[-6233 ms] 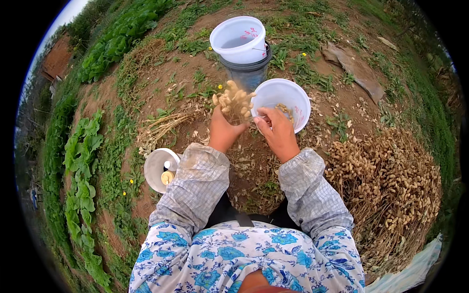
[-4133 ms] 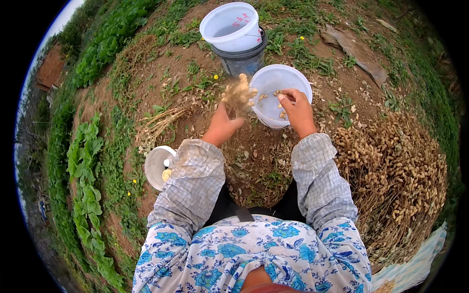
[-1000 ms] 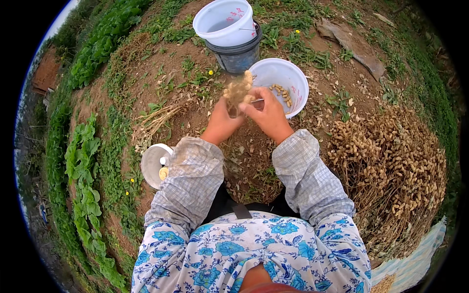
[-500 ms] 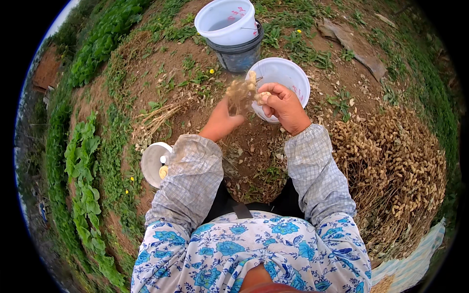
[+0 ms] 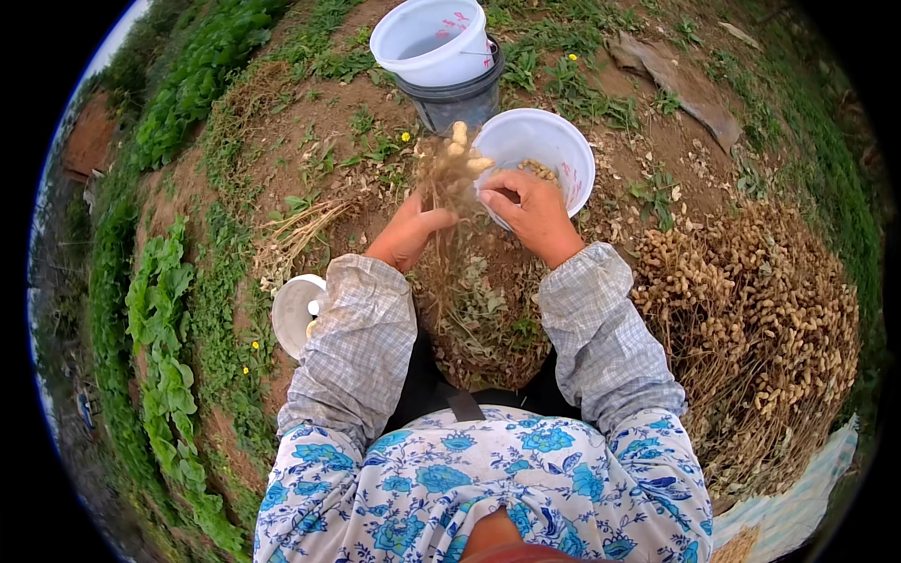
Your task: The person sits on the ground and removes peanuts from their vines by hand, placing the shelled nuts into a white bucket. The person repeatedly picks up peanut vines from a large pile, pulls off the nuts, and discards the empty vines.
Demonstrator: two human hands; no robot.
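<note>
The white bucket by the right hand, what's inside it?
Some peanuts lie inside the white bucket. The right hand covers part of it, so I can't see what's behind there.

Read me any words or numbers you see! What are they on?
Farther white bucket, stacked with the dark bucket: red marks, too small to read for sure.
Nearer white bucket: faint pinkish marks, too blurred to read.
I can make out no other writing.
</note>
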